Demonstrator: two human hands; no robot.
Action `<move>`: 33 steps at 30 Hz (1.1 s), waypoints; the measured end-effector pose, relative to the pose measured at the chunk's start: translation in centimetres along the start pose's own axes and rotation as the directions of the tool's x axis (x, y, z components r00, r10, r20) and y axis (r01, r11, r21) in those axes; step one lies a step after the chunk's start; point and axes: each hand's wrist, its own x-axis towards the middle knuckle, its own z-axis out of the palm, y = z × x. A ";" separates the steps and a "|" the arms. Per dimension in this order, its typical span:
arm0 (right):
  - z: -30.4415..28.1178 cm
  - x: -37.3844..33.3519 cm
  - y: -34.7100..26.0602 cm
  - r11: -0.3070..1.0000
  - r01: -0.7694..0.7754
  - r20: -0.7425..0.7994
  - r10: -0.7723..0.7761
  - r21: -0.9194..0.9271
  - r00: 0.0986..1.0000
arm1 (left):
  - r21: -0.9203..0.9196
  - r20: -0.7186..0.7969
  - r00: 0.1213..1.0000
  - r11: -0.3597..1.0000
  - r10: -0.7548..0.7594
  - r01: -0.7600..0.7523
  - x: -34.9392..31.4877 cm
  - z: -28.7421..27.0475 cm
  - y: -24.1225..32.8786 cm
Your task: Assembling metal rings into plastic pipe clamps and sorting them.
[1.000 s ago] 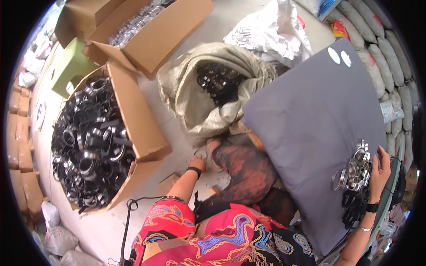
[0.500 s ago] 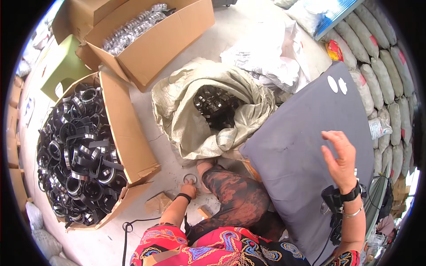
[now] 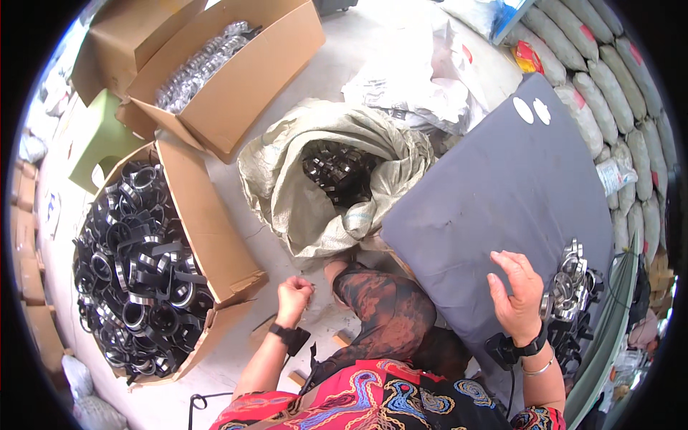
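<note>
Grey fabric (image 3: 459, 193) covers the tabletop (image 3: 494, 161), its near end cut off by the patterned clothing (image 3: 373, 405). To its left stands an open cardboard box (image 3: 208, 215), heaped with black-and-silver rings (image 3: 136, 287) that bury whatever lies deeper. Between them, a pale woven sack (image 3: 276, 179) shows dark metal pieces (image 3: 340, 172), too shadowed to tell apart. At the tabletop's right side sits a pile of silvery rings (image 3: 570, 283). Just beside it, the right hand (image 3: 514, 290) spreads its fingers, grip released; contact with the fabric is unclear. Above the floor (image 3: 223, 364), the left hand (image 3: 294, 297) curls inward; I cannot tell whether its grip holds something small.
</note>
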 end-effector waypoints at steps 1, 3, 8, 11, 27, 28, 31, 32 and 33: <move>0.5 -0.7 0.1 1.000 -0.004 -0.035 0.003 -0.014 0.999 | -0.157 0.093 0.995 0.988 0.022 -0.008 -1.9 -0.3 4.1; 1.6 -2.3 0.2 0.998 -0.061 -0.056 0.061 0.008 0.997 | -0.448 0.282 0.945 0.894 0.166 -0.023 -5.3 0.4 11.0; 3.6 -4.1 1.3 0.999 -0.043 -0.077 0.044 0.011 0.996 | 0.200 0.151 0.650 0.621 0.745 -0.758 -0.8 6.9 20.4; 4.3 -4.3 1.1 0.998 -0.015 -0.116 0.021 0.056 0.993 | 0.713 0.097 0.597 0.363 0.796 -0.600 9.6 10.2 20.5; 4.3 -4.2 2.0 0.984 -0.150 -0.034 0.154 0.099 0.988 | 0.990 -0.121 0.906 0.117 0.405 0.080 29.4 17.4 9.9; 4.4 -4.2 2.0 0.984 -0.154 -0.036 0.158 0.095 0.987 | 0.985 -0.132 0.867 0.158 0.481 0.063 29.6 17.5 10.1; 4.6 -4.1 2.2 0.983 -0.145 -0.040 0.150 0.109 0.988 | 0.969 -0.184 0.914 0.221 0.362 0.108 29.4 17.6 11.1; 4.6 -4.1 2.2 0.981 -0.149 -0.039 0.155 0.121 0.987 | 0.969 -0.186 0.914 0.222 0.361 0.110 29.4 17.4 10.6; 4.5 -4.2 2.4 0.981 -0.147 -0.038 0.153 0.123 0.987 | 0.968 -0.178 0.890 0.239 0.419 0.081 29.4 17.2 9.8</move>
